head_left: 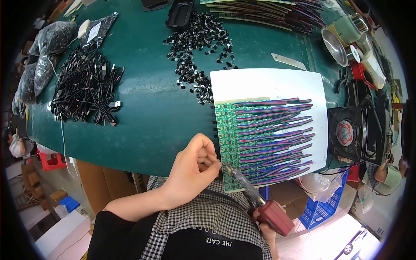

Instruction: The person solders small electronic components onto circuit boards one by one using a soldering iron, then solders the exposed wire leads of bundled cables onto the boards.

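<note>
My left hand (190, 173) is closed in a pinch at the left edge of a panel of green circuit boards (226, 143). Whatever its fingertips hold is too small or hidden to make out. My right hand (266, 232) grips the dark red handle of a soldering iron (276, 217). The iron's tip touches or hovers just over the board's lower left part, close to my left fingertips; I cannot tell which. Rows of red, blue, green and black wires (277, 125) run rightward from the panel across a white sheet (264, 82). Small black parts line the panel's left edge.
Loose small black connectors (197, 43) lie in a heap beyond the panel. Black USB cables (89, 86) and plastic-bagged bundles (52, 39) are at left. A fan (349, 131) stands right of the sheet, with a metal bowl (334, 47) and blade (288, 61) farther back.
</note>
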A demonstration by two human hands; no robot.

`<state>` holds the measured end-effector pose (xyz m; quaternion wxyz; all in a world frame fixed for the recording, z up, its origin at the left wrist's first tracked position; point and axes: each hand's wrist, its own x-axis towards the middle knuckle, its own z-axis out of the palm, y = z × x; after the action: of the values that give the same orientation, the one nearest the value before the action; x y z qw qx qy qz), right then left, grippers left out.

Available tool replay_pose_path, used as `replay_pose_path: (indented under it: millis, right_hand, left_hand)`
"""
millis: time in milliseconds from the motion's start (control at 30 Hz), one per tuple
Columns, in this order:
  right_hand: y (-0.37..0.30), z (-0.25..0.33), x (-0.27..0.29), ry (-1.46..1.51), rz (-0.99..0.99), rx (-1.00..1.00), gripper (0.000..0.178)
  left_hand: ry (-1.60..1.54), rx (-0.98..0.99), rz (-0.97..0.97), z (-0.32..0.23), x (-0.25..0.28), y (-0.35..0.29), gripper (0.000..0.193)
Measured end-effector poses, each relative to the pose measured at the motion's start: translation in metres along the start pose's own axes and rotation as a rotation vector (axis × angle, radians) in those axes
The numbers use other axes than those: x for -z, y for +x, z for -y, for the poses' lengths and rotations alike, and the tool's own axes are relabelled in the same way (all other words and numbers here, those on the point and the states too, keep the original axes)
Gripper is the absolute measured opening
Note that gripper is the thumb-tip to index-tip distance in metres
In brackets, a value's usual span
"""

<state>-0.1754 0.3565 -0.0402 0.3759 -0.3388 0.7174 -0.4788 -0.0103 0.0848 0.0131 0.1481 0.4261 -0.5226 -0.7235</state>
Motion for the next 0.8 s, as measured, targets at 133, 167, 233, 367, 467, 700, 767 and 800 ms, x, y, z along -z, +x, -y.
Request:
replay_pose_path:
  millis: [133,167,233,367,467,700,767,800]
  right_hand:
    - [0.006,0.007,-0.002,0.014,0.004,-0.006,0.072]
    - [0.007,0.008,-0.002,0.002,0.012,0.007,0.072]
    - [0.007,0.012,-0.007,0.028,-0.021,0.002,0.072]
    - [0.011,0.018,-0.005,0.033,0.005,-0.011,0.066]
    - [0.011,0.021,-0.007,0.137,-0.044,-0.004,0.062]
    - [0.014,0.037,-0.012,0.522,-0.076,-0.138,0.070]
    - [0.020,0.048,-0.018,0.517,-0.116,-0.162,0.080]
    - [0.022,0.048,-0.019,0.464,-0.096,-0.181,0.081]
  left_hand:
    - [-0.003,0.012,-0.004,0.000,0.000,0.000,0.026]
    - [-0.003,0.012,-0.002,0.000,0.000,0.001,0.026]
    - [-0.011,0.011,-0.008,-0.001,-0.001,0.001,0.026]
    - [-0.019,0.013,-0.012,0.000,0.000,0.001,0.026]
    - [-0.018,0.011,-0.007,0.001,0.000,0.001,0.027]
    - [0.073,0.012,-0.007,-0.005,0.000,0.000,0.024]
    - [0.135,0.015,0.005,-0.012,0.005,-0.002,0.023]
    - [0.148,0.000,-0.020,-0.017,0.011,0.000,0.021]
